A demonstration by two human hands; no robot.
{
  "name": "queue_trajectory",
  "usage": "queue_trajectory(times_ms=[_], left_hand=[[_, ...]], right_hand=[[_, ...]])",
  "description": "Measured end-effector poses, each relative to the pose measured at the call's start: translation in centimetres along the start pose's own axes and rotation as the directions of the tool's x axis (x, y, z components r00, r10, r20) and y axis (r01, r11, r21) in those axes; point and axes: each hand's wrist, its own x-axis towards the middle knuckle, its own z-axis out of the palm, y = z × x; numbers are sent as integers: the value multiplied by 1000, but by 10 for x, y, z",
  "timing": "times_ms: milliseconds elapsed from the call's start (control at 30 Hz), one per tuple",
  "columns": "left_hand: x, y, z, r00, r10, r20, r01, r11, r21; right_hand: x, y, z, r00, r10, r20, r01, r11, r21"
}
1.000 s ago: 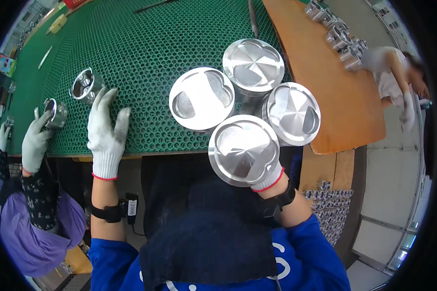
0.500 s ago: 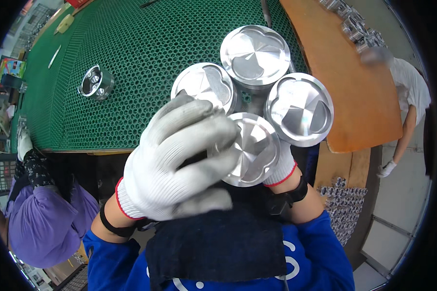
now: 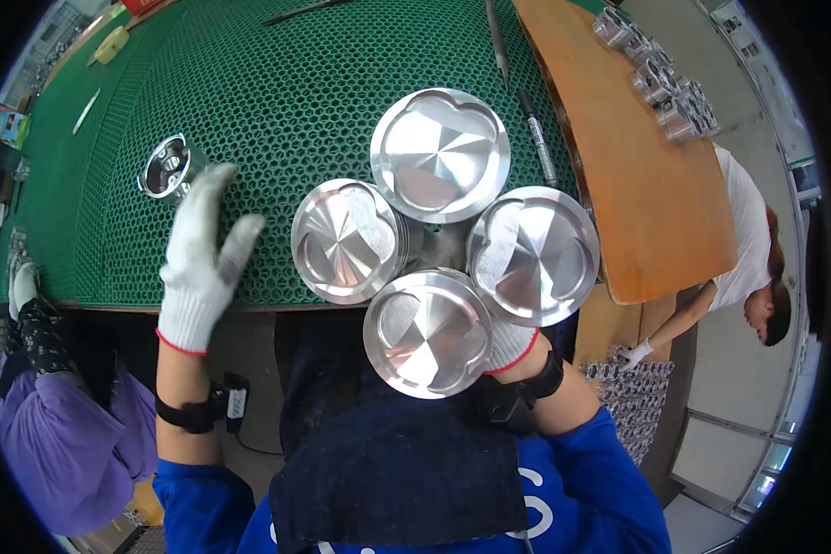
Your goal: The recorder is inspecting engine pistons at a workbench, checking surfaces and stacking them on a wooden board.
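Four shiny metal pistons are clustered crown-up before me: a far piston (image 3: 440, 155), a left piston (image 3: 342, 242), a right piston (image 3: 534, 257) and a near piston (image 3: 427, 334). My right hand (image 3: 511, 347), in a white knitted glove with a red cuff, holds the cluster from beneath; its fingers are hidden behind the crowns. My left hand (image 3: 198, 258), gloved alike, is open, with its thumb apart from the stretched fingers. Its fingertips reach the side of a lone piston (image 3: 168, 166) lying on the green mat with its hollow underside showing; whether they touch it I cannot tell.
The green honeycomb mat (image 3: 277, 102) covers the table. A black marker (image 3: 537, 138) and a dark pointed tool (image 3: 497, 46) lie near a brown board (image 3: 637, 185). More pistons (image 3: 683, 115) stand beyond it. Another person (image 3: 748, 231) bends at the right; a purple-clad person (image 3: 65, 443) is at the left.
My left hand has left the clustered pistons and moved left to the lone piston. The cluster has come nearer to me and slightly left with my right hand.
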Motion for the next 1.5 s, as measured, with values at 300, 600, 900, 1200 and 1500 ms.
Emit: queue_trajectory(times_ms=[300,600,900,1200,1500], left_hand=[[-31,-7,-9,947,-278,-158,225,931,-287],[-92,37,-1,902,-429,-48,267,641,-719],[-66,59,-1,848,-490,203,320,169,-932],[-59,82,-5,855,-308,417,153,-619,-771],[-66,60,5,918,-33,396,122,-926,-358]], right_hand=[[90,-88,0,999,17,27,-3,892,-452],[137,-69,19,909,-339,243,295,110,-949],[76,-62,38,977,169,130,-31,717,-696],[60,-95,44,946,114,303,-167,974,154],[28,-66,27,984,-118,131,168,857,-487]])
